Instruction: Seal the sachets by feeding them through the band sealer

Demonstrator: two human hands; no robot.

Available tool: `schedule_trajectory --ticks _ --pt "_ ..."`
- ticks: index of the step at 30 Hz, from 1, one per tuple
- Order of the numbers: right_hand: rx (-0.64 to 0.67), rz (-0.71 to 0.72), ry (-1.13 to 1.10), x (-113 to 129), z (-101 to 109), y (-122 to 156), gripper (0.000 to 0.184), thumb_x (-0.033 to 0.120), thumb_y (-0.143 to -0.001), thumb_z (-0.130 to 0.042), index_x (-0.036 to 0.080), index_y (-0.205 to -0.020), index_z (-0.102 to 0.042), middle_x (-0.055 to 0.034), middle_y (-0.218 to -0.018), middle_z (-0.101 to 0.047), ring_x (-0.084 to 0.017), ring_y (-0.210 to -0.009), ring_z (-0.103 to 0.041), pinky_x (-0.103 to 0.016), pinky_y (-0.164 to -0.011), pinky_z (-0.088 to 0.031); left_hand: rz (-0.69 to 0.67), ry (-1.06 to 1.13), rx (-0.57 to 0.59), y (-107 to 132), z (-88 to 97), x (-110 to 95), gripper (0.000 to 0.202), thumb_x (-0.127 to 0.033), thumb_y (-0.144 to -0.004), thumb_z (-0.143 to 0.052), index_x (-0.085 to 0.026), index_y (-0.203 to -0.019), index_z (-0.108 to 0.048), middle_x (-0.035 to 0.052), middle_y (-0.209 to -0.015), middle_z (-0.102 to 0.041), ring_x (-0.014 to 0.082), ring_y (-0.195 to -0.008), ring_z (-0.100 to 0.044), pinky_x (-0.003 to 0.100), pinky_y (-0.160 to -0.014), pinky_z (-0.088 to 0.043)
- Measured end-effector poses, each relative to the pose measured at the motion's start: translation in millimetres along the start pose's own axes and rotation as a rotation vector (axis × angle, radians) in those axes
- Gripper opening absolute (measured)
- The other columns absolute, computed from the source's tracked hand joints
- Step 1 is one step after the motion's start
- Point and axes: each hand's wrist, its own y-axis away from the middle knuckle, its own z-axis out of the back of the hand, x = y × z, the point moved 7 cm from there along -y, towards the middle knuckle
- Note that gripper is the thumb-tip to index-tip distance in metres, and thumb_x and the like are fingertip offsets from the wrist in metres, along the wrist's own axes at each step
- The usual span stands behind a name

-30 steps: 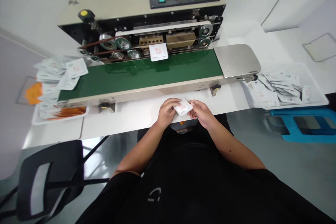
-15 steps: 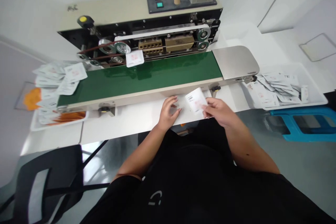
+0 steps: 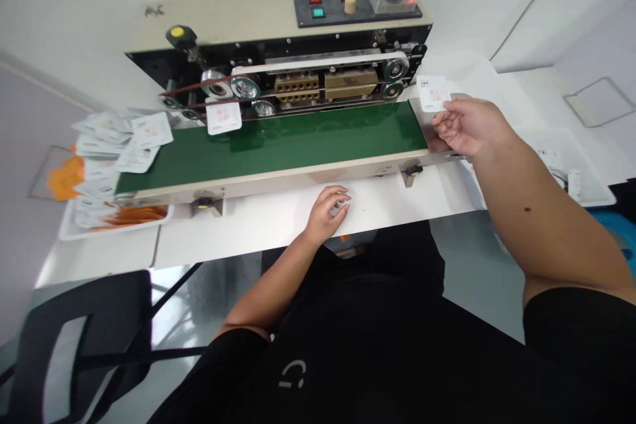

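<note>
My right hand (image 3: 467, 124) pinches the lower corner of a white sachet (image 3: 432, 94) with pink print. It holds the sachet over the metal plate (image 3: 421, 116) at the right end of a band sealing machine (image 3: 238, 26). My left hand (image 3: 328, 214) rests on the white table in front of the machine, fingers apart and slightly curled, holding nothing. Another white sachet (image 3: 223, 117) hangs from the sealing belts near the left rollers, above the green conveyor belt (image 3: 322, 139).
Sealed-looking sachets (image 3: 144, 139) pile up at the conveyor's left end, above a white bin (image 3: 171, 212) with orange packets. A second white bin (image 3: 593, 172) with sachets stands right, partly behind my forearm. A black chair (image 3: 94, 338) is at lower left.
My right hand has carried its sachet up and right, from the table front to the machine's right end. The sachet in the belts has moved left. My left hand has stayed nearly still.
</note>
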Motion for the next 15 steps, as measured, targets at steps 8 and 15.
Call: schedule_trajectory --ticks 8,15 --pt "0.044 -0.024 0.073 1.4 -21.5 -13.0 0.034 0.004 -0.109 -0.042 0.020 -0.079 -0.047 -0.0042 -0.059 -0.066 -0.006 -0.050 -0.055 -0.022 -0.054 -0.033 0.015 0.006 0.024 0.5 -1.7 -0.3 0.014 -0.027 -0.104 -0.063 -0.022 -0.112 -0.073 0.0142 -0.126 -0.068 0.0223 -0.111 -0.069 0.033 -0.080 -0.061" --pt "0.064 -0.049 0.050 -1.1 -39.3 -21.8 0.028 0.008 -0.102 -0.053 0.023 -0.078 -0.048 -0.0054 -0.061 -0.068 -0.013 -0.049 -0.054 -0.021 -0.044 -0.037 -0.002 0.014 0.031 0.2 -2.0 -2.6 0.013 -0.026 -0.104 -0.062 -0.023 -0.111 -0.073 0.0138 -0.125 -0.068 0.0221 -0.113 -0.069 0.033 -0.080 -0.061"
